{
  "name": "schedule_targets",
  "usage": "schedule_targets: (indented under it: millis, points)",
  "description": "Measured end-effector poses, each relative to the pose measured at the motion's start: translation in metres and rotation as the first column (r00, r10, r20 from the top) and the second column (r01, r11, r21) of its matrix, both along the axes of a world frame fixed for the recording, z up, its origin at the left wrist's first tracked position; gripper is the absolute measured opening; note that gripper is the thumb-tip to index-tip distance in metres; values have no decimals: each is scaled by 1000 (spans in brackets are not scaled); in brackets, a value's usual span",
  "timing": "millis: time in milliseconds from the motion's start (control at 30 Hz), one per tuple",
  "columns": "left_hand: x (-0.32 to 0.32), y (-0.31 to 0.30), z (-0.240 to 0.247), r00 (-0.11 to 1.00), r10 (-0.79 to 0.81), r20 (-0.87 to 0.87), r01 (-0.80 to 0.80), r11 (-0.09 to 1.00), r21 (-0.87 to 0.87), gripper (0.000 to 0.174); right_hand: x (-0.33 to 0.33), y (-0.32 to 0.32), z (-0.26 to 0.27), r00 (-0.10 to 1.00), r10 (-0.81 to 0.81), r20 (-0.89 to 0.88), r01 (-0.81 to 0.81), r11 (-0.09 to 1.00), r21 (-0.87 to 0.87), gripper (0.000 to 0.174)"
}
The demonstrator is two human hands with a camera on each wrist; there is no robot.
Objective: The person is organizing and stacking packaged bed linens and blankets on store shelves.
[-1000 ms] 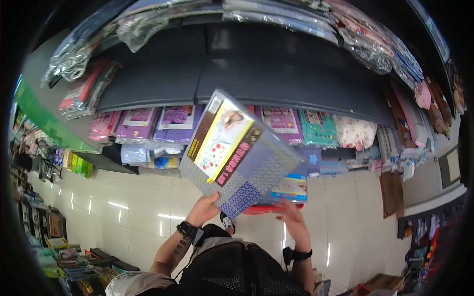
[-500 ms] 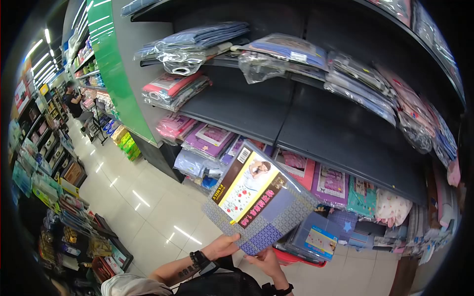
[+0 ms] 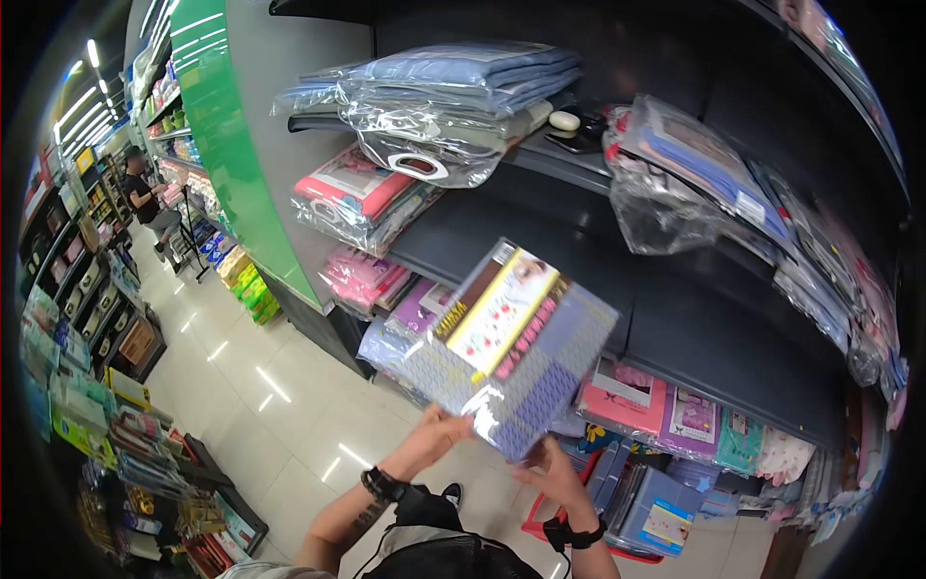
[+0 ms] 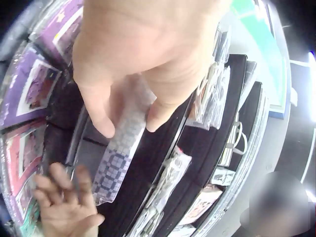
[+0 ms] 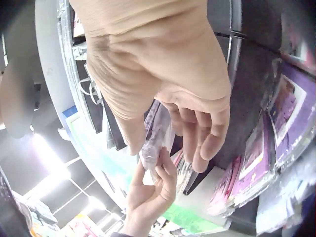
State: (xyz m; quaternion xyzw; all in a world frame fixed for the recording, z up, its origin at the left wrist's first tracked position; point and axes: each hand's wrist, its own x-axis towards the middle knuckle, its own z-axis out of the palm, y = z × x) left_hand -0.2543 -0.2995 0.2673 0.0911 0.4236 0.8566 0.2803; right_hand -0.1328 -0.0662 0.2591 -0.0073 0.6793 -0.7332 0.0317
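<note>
A flat, plastic-wrapped bedding pack [image 3: 569, 386] with blue-grey patterned fabric and a yellow and brown label tilts up before the shelves in the head view. My left hand [image 3: 429, 444] pinches its lower left edge, thumb on one side and fingers on the other, as the left wrist view also shows. At the bottom corner is my right hand [image 3: 555, 475]. In the left wrist view that right hand [image 4: 66, 202] has its fingers spread beside the pack's end. The right wrist view shows the pack [image 5: 157, 131] edge-on between its thumb and loose fingers.
A red basket [image 3: 532, 527] on the floor holds several blue packs [image 3: 641, 526]. Dark shelves [image 3: 540, 207] ahead carry wrapped bedding [image 3: 463, 82]. A small white object [image 3: 564, 121] lies on the upper shelf. Down the aisle at left stands a person [image 3: 145, 198].
The view has swung left and closer to the shelves. My right hand, apart from the pack a second ago, came to its lower corner. The left hand has kept its pinch.
</note>
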Motion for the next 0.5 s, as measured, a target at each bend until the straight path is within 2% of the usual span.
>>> schedule_targets:
  millis: [33, 67, 100, 133, 167, 300, 500]
  points:
    - [-26, -5, 12, 996, 56, 75, -59, 997, 44, 48, -16, -3, 7, 1000, 16, -10, -15, 999, 43, 55]
    - [-65, -15, 4, 993, 74, 88, -76, 997, 25, 41, -26, -5, 7, 1000, 10, -8, -10, 999, 42, 55]
    - [-103, -22, -4, 991, 89, 100, -90, 996, 5, 35, -33, -2, 5, 1000, -24, -3, 24, 992, 121, 56]
    - [-132, -22, 14, 992, 95, 83, -96, 995, 11, 30, -38, 2, 1, 998, -59, 0, 58, 978, 201, 56]
    - [-146, -15, 55, 988, 145, 46, -142, 989, -47, 26, -37, 7, -7, 995, -95, 34, 87, 977, 196, 55]
    - [-252, -9, 44, 990, 129, 56, -126, 991, -52, 29, -24, 24, -39, 971, -197, 137, 162, 959, 233, 53]
    - [-308, 6, 40, 990, 131, 46, -122, 979, -164, 40, 7, 37, -90, 934, -272, 234, 191, 928, 319, 50]
